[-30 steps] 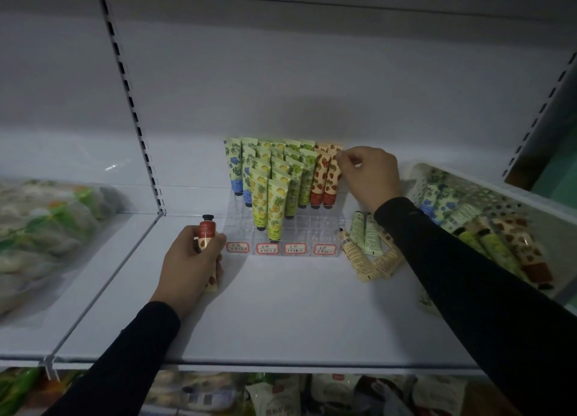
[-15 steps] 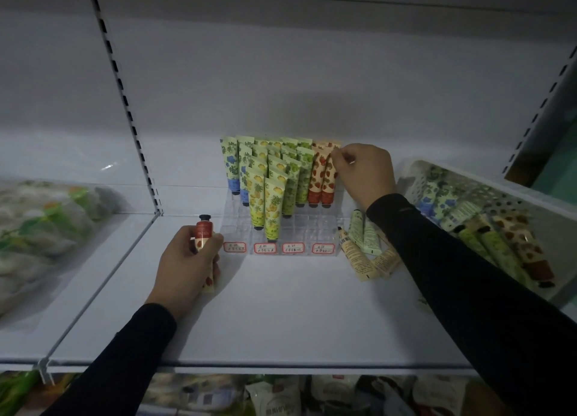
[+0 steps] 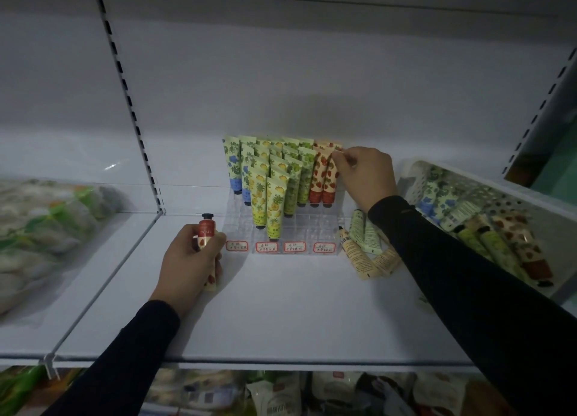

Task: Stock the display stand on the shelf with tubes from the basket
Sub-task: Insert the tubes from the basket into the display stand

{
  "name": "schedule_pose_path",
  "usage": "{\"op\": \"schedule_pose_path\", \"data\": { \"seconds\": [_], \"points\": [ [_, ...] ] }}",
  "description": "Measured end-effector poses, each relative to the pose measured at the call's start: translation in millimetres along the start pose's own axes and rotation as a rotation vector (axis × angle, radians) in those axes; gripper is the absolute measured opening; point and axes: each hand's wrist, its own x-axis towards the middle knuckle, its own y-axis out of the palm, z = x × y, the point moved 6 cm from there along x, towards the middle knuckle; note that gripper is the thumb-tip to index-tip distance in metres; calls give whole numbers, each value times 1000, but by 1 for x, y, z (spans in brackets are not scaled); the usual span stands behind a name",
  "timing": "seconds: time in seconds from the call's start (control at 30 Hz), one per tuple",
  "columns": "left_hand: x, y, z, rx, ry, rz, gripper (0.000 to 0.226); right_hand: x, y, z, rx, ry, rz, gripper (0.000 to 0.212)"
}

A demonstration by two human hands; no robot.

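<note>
A clear stepped display stand sits at the middle of the white shelf, with several blue, yellow, green and red tubes standing cap-down in it. My right hand pinches the top of a red strawberry tube standing in the stand's right back rows. My left hand rests on the shelf left of the stand and grips a red-capped strawberry tube, cap up. The white perforated basket at the right holds several more tubes.
Three loose tubes lie on the shelf between the stand and the basket. Bagged goods fill the neighbouring shelf bay at the left, past a slotted upright. Packaged items show on the shelf below.
My right hand has stayed at the top of the red tubes, shifting only slightly. My left hand keeps its tube in the same spot on the shelf.
</note>
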Motion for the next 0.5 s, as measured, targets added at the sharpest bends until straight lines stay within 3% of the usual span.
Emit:
{"op": "schedule_pose_path", "data": {
  "seconds": [0.13,0.3,0.5],
  "points": [
    [1,-1,3,-93,-49,10,13,-4,-12,1,-11,38,-50,52],
    [-2,-4,-1,-197,-100,3,12,-30,-35,13,53,58,-64,45],
    [-14,-2,-27,-265,-118,-8,5,-83,-24,37,274,73,297,33]
  ]
}}
